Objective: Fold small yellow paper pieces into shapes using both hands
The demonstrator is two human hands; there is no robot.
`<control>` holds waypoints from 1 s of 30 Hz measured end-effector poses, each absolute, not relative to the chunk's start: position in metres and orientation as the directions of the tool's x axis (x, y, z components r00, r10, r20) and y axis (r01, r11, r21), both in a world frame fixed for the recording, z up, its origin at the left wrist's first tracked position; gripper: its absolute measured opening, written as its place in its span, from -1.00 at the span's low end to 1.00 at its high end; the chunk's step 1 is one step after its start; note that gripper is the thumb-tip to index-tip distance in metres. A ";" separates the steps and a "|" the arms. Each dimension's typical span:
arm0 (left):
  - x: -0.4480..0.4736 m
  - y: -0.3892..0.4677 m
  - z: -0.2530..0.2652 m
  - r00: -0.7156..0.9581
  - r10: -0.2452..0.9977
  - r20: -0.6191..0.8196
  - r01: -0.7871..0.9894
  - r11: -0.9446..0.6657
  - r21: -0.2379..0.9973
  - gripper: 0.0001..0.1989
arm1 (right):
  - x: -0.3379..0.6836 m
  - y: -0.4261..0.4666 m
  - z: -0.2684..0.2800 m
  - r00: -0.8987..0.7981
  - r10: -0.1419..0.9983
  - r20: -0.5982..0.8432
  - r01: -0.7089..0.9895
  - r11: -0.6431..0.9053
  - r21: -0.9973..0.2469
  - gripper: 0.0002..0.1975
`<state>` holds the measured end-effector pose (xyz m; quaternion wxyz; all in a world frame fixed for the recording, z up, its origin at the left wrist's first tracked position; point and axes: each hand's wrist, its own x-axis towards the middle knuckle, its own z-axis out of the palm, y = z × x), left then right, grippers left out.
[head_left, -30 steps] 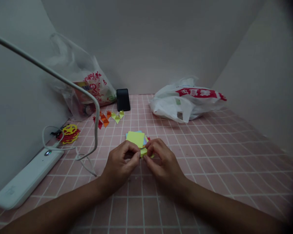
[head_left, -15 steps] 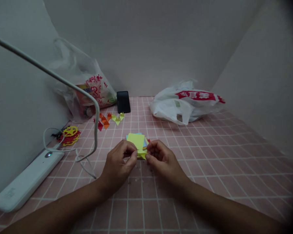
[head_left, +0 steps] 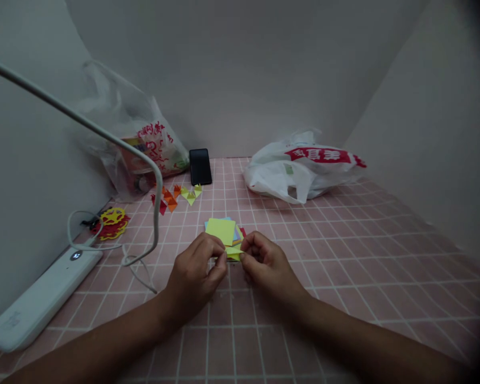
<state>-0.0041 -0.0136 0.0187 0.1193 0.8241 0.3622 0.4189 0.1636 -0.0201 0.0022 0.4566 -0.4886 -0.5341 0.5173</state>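
A small folded piece of yellow paper is stretched between my two hands, just in front of a stack of coloured paper squares with a yellow sheet on top. My left hand pinches its left end between thumb and forefinger. At the other end, my right hand grips it the same way, the remaining fingers curled. Fingertips hide both ends of the paper. Beyond the stack on the left lie several small folded paper shapes in yellow, orange and red.
A black phone lies at the back, beside a clear plastic bag with red print. A white bag rests back right. On the left are a white power bank-like device, red and yellow cut-outs and a pale cable crossing the view.
The folded yellow paper looks flatter and narrower between my fingers than before. Both hands remain in nearly the same place. The whole view has shifted slightly.
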 end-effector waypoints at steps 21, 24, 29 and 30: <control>0.001 -0.008 0.018 0.062 0.988 -0.143 -0.143 0.151 0.978 -0.83 | 0.163 -0.020 -0.002 -0.171 0.982 0.083 -0.046 0.076 -0.996 -0.86; 0.003 -0.013 0.019 0.099 0.983 -0.156 -0.135 0.168 0.976 -0.87 | 0.163 -0.018 0.000 -0.168 0.983 0.071 -0.089 0.057 -0.994 -0.87; 0.005 -0.017 0.020 0.142 0.979 -0.147 -0.087 0.161 0.983 -0.85 | 0.162 -0.018 0.003 -0.162 0.987 -0.001 -0.132 -0.023 -0.991 -0.87; 0.005 -0.017 0.020 0.147 0.978 -0.150 -0.085 0.164 0.983 -0.85 | 0.162 -0.018 0.004 -0.160 0.987 -0.014 -0.136 -0.036 -0.990 -0.88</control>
